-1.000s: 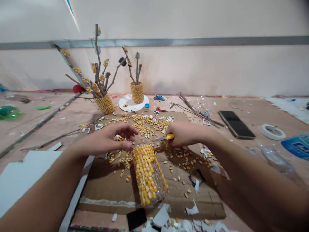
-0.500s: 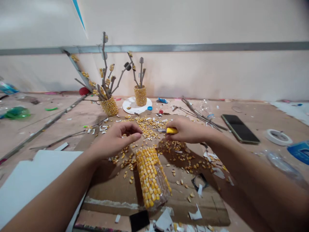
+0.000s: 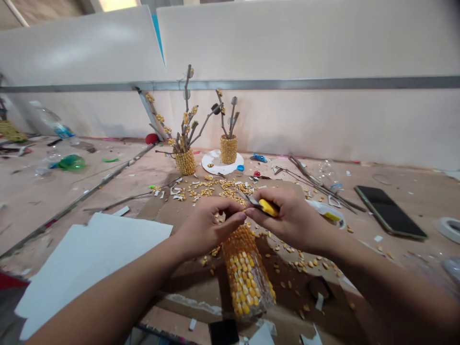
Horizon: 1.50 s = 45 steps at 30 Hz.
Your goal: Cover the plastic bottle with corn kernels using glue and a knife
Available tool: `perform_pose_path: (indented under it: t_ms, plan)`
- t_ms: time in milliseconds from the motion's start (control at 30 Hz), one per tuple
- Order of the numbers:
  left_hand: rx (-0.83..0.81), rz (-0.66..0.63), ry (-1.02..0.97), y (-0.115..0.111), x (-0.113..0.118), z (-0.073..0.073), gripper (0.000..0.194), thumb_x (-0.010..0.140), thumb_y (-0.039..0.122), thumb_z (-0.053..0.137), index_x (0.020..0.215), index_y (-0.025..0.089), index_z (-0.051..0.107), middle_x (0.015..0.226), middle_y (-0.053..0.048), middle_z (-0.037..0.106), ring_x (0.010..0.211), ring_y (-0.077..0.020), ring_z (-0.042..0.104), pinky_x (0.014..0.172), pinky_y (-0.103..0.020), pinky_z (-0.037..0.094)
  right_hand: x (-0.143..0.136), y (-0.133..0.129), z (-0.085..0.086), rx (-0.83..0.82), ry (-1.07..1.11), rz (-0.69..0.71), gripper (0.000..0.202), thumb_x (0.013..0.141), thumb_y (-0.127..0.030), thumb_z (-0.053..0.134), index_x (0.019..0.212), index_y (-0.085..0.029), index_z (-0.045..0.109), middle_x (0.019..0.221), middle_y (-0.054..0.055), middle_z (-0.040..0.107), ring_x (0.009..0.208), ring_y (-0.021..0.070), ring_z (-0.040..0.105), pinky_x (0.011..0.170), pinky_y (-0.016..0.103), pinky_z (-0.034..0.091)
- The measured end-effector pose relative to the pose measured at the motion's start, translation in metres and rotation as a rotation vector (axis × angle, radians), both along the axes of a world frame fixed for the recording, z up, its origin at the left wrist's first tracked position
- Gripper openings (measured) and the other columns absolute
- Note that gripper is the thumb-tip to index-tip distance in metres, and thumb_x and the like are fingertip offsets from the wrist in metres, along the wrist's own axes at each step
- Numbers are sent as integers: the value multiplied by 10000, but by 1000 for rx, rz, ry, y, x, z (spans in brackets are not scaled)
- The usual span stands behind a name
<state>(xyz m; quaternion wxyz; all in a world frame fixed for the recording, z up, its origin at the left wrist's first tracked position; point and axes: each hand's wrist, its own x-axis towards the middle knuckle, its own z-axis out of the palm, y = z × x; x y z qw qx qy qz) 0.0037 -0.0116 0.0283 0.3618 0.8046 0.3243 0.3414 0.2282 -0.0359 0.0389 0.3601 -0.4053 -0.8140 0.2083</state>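
My right hand (image 3: 294,218) grips a yellow utility knife (image 3: 269,208), its blade pointing up and left. Thumb and fingers of my left hand (image 3: 210,225) are pinched together, close to the right fingertips. A tiny corn kernel (image 3: 245,209) seems to show between them. Below both hands a clear cylinder covered in corn kernels (image 3: 246,282) lies on the cardboard (image 3: 194,278); a strip along its right side is bare. Loose corn kernels (image 3: 232,188) are scattered beyond and beside my hands.
Two corn-covered pots (image 3: 185,163) with twigs stand at the back, one on a white disc (image 3: 212,165). A phone (image 3: 390,211) and tape roll (image 3: 449,227) lie right. White sheets (image 3: 93,263) lie left. Twigs (image 3: 319,182), paper scraps and a plastic bottle (image 3: 53,122) are about.
My hands have come together above the cylinder's far end, the knife moving in toward the left fingertips. The left fingers have closed to a pinch. The view has shifted left and up.
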Motion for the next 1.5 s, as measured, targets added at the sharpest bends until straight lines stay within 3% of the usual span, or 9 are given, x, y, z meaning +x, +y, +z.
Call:
perform_pose_path:
  t_ms: [167, 267, 367, 733, 1133, 1233, 1400, 1500]
  plan:
    - [-134, 32, -127, 1, -3, -3, 164, 955, 303, 720, 874, 175, 783, 776, -15, 766, 700, -125, 633, 679, -254, 474, 3, 4, -6, 105, 67, -86, 508, 1036, -612, 591, 733, -207, 536, 631, -49, 476, 573, 117, 415, 563, 262, 302]
    - [-242, -1, -266, 0, -4, -6, 170, 952, 331, 751, 874, 181, 777, 773, -6, 747, 698, -115, 614, 680, -245, 474, 6, 6, -16, 276, -9, -86, 652, 1001, -794, 479, 703, -214, 484, 613, -45, 438, 557, 121, 387, 562, 271, 262]
    - [-313, -51, -335, -2, -5, -7, 186, 947, 352, 773, 883, 177, 773, 776, -6, 729, 703, -113, 607, 679, -240, 472, 5, 5, -25, 340, -102, -68, 724, 982, -871, 379, 698, -211, 476, 620, -32, 453, 558, 123, 387, 565, 280, 230]
    - [-262, -117, -317, -4, -4, -3, 335, 931, 478, 791, 837, 158, 766, 741, -14, 681, 661, -110, 529, 636, -238, 429, 0, 0, -27, 407, -180, -105, 716, 1017, -832, 353, 689, -210, 488, 625, -18, 454, 543, 123, 379, 550, 296, 193]
    - [-57, -132, -199, -5, -6, 3, 381, 982, 515, 714, 846, 170, 799, 761, -60, 748, 647, -138, 596, 639, -268, 472, -5, -4, -24, 370, -162, -64, 658, 1029, -772, 431, 688, -213, 494, 623, -13, 484, 540, 123, 391, 542, 283, 224]
    - [-76, -174, -221, -7, -6, 6, 386, 965, 509, 732, 791, 170, 795, 702, -54, 721, 616, -140, 585, 610, -274, 463, -3, -1, -28, 377, -144, -94, 669, 1017, -798, 418, 688, -219, 481, 621, -17, 469, 538, 124, 383, 543, 284, 220]
    - [-158, -159, -283, -7, -7, 7, 307, 929, 422, 769, 750, 174, 787, 672, -45, 699, 621, -143, 578, 619, -280, 468, 9, 16, -33, 323, 43, -311, 694, 1016, -830, 355, 647, -243, 388, 574, -42, 383, 528, 127, 344, 548, 300, 234]
    - [-236, -111, -272, -5, -7, 4, 255, 912, 371, 779, 758, 169, 789, 703, -46, 723, 629, -135, 579, 618, -265, 466, 11, 15, -24, 273, 164, -255, 561, 1041, -678, 521, 708, -228, 489, 606, -44, 433, 548, 127, 389, 554, 297, 297]
